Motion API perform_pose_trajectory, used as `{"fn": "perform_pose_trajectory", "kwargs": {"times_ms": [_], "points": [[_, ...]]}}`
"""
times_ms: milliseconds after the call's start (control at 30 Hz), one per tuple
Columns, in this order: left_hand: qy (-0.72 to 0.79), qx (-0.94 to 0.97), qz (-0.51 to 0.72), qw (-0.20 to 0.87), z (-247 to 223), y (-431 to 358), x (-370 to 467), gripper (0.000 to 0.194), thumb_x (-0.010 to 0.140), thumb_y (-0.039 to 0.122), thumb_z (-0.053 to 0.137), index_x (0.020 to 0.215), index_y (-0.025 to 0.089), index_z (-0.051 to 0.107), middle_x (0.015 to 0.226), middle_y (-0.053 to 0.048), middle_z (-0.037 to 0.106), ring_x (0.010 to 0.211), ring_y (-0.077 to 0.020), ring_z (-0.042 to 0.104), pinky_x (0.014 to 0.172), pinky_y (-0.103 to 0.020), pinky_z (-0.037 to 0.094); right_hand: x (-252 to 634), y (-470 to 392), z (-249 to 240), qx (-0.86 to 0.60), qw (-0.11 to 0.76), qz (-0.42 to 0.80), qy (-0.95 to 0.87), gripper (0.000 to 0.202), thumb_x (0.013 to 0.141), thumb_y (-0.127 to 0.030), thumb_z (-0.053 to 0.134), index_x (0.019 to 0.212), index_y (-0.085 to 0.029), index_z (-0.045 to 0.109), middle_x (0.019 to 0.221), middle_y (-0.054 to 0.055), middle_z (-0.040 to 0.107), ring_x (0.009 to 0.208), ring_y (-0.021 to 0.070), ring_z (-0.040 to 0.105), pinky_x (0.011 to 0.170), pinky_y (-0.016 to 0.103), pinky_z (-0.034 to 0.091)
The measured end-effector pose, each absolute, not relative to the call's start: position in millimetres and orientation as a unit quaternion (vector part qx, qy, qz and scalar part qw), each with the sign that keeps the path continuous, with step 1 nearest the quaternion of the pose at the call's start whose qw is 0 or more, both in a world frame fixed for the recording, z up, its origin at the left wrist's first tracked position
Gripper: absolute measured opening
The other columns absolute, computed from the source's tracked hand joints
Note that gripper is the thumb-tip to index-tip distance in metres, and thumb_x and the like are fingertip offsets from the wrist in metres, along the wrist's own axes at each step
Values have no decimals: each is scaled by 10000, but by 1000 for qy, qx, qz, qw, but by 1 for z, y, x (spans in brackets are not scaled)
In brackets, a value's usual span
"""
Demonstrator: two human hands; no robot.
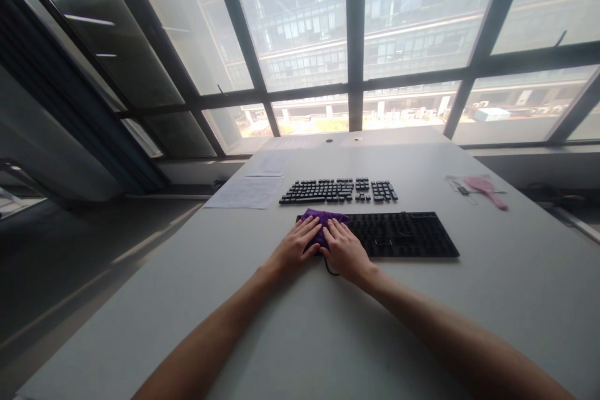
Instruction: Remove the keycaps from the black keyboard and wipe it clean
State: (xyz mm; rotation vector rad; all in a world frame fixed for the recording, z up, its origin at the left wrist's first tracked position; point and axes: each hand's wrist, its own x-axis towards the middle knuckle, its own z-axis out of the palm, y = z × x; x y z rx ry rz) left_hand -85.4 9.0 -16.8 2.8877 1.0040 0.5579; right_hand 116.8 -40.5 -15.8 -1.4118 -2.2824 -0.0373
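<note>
A purple cloth [313, 215] lies over the left end of a black keyboard base [422, 239], which shows no keycaps. My left hand [294, 244] rests on the cloth with its fingers stretched out. Beside it, my right hand [345, 247] lies flat on the cloth's right part, fingers extended. The thumbs nearly meet near the base's front edge. Behind the base, loose black keycaps [323, 190] are laid out in keyboard order on the white table [262, 337]. A black cable [330, 269] curls out beneath my hands.
Paper sheets [246, 192] lie at the table's left edge. To the right are a pink brush-like object [485, 190] and a small clear bag [455, 185]. Large windows [304, 19] stand beyond the table's far edge.
</note>
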Motion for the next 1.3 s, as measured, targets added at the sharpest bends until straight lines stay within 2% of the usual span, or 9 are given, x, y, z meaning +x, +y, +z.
{"fn": "perform_pose_trajectory", "kwargs": {"times_ms": [100,300,467,533,667,900,1100,1167,1300], "points": [[313,929,198,17,-12,5,-84,534,981,342,502,1486,192,414,1559,-107,370,1470,-284,289,1201,-539,284,117,-42,-11,-505,227,-8,-833,494,948,-326,571,1360,-54,563,1440,209,525,1370,301,459,1138,412,350],[306,925,223,31,-2,-6,-79,404,970,260,498,1367,220,562,1455,-74,525,1379,-246,452,1183,-477,361,117,-48,-3,-492,258,7,-832,265,954,-244,542,1153,-157,693,1290,118,664,1215,229,594,1075,333,417],[313,923,221,31,-6,-2,-81,520,955,252,517,1467,201,445,1528,-89,429,1440,-261,358,1195,-492,339,115,-52,-7,-514,260,-12,-818,470,943,-286,541,1375,-103,548,1503,191,456,1426,293,365,1190,457,234],[314,926,207,32,-10,1,-82,564,952,260,524,1497,189,397,1553,-96,385,1459,-265,321,1206,-498,313,115,-52,-10,-523,249,-4,-815,538,947,-310,532,1429,-76,486,1528,212,410,1456,303,312,1193,464,220],[318,927,195,35,-14,2,-82,567,956,276,522,1502,199,392,1551,-97,386,1452,-272,333,1202,-509,309,115,-49,-15,-521,243,0,-818,563,957,-321,511,1445,-45,461,1525,217,413,1454,303,320,1192,435,234],[306,927,215,35,-7,-1,-82,479,965,293,521,1435,197,497,1496,-93,474,1400,-249,426,1169,-451,391,114,-44,-17,-513,241,-10,-824,477,955,-294,533,1355,-36,564,1441,200,528,1371,297,451,1164,410,309],[294,922,251,25,2,-7,-79,321,958,274,532,1248,217,657,1319,-76,637,1236,-228,580,1073,-425,487,114,-47,-11,-483,283,-5,-828,300,963,-218,513,1193,-121,680,1263,131,675,1232,232,575,1140,352,345],[303,917,257,27,3,-8,-79,300,972,269,504,1214,228,676,1297,-66,649,1208,-220,591,1053,-415,495,115,-49,-8,-482,296,-2,-825,297,978,-241,490,1164,-131,694,1248,120,683,1240,234,566,1146,359,332],[345,910,232,0,-2,-5,-81,373,1002,324,449,1320,217,612,1426,-78,554,1332,-252,491,1118,-459,415,114,-51,-9,-512,297,-12,-806,459,1000,-368,451,1346,-94,580,1435,170,541,1398,288,406,1178,431,268]]}}
